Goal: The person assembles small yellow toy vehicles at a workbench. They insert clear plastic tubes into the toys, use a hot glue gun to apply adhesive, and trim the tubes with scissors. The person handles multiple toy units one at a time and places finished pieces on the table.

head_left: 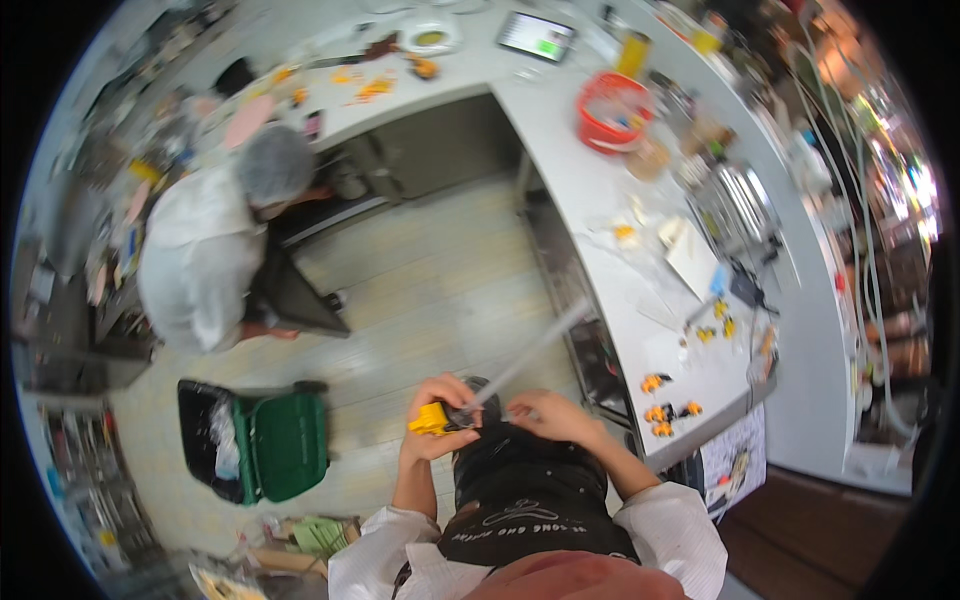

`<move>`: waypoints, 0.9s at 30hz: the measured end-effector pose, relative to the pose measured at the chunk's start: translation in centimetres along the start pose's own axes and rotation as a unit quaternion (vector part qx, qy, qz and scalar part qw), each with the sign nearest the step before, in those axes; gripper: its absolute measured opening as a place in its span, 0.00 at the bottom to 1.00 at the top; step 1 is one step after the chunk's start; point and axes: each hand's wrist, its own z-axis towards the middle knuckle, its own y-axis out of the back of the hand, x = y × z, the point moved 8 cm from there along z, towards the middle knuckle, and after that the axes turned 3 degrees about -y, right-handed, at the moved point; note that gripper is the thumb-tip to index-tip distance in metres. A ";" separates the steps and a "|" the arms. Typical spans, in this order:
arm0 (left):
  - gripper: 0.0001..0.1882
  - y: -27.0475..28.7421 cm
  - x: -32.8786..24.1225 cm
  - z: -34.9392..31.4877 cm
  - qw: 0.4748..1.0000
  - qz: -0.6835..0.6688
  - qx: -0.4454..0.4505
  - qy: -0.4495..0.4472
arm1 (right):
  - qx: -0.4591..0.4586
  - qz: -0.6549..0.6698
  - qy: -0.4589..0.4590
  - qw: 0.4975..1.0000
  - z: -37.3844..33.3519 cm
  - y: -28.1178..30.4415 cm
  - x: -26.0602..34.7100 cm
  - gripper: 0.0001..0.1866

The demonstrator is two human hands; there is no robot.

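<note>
In front of my black apron (525, 490), my left hand (432, 400) is closed around a small yellow and black object (430, 419). Its exact kind is not clear. From the black side of it, a long pale strip (535, 350) reaches up and to the right; it is blurred, and I cannot tell whether it is joined to the object. My right hand (548, 414) is a little to the right, apart from the object. Its fingers are curled together, and whatever they pinch is too small to make out.
A white counter (620, 300) curves along the right and far side, bearing a red bucket (612, 112), a tablet (537, 37) and small orange-black pieces (662, 412). A person (205, 255) in white bends at the left, near an open green bin (285, 445).
</note>
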 end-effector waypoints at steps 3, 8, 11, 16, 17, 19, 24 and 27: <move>0.24 1.3 -6.5 1.3 0.997 0.067 0.032 0.002 | 0.005 -0.053 0.010 0.999 3.5 2.1 2.8 0.12; 0.24 5.9 -12.4 3.5 0.984 0.173 0.048 -0.017 | -0.049 -0.060 0.056 0.995 12.4 3.8 7.9 0.11; 0.23 7.9 -14.1 5.2 0.981 0.190 0.026 -0.027 | -0.039 -0.011 0.051 0.998 16.7 4.1 8.9 0.12; 0.22 11.7 -13.7 8.8 0.982 0.179 0.034 -0.048 | -0.014 -0.037 0.028 0.999 22.5 6.6 7.2 0.14; 0.23 12.6 -13.5 10.2 0.981 0.182 0.044 -0.047 | -0.025 -0.057 0.006 0.998 23.5 7.6 7.2 0.14; 0.22 14.0 -13.8 13.0 0.980 0.187 0.037 -0.058 | -0.019 -0.011 -0.006 1.000 25.6 9.4 6.6 0.14; 0.21 18.8 -13.6 19.4 0.974 0.214 -0.009 -0.077 | 0.020 0.005 -0.043 0.999 34.0 14.4 4.2 0.15; 0.20 22.0 -13.4 23.9 0.969 0.227 -0.065 -0.068 | 0.029 -0.062 0.008 0.998 42.0 18.4 4.0 0.14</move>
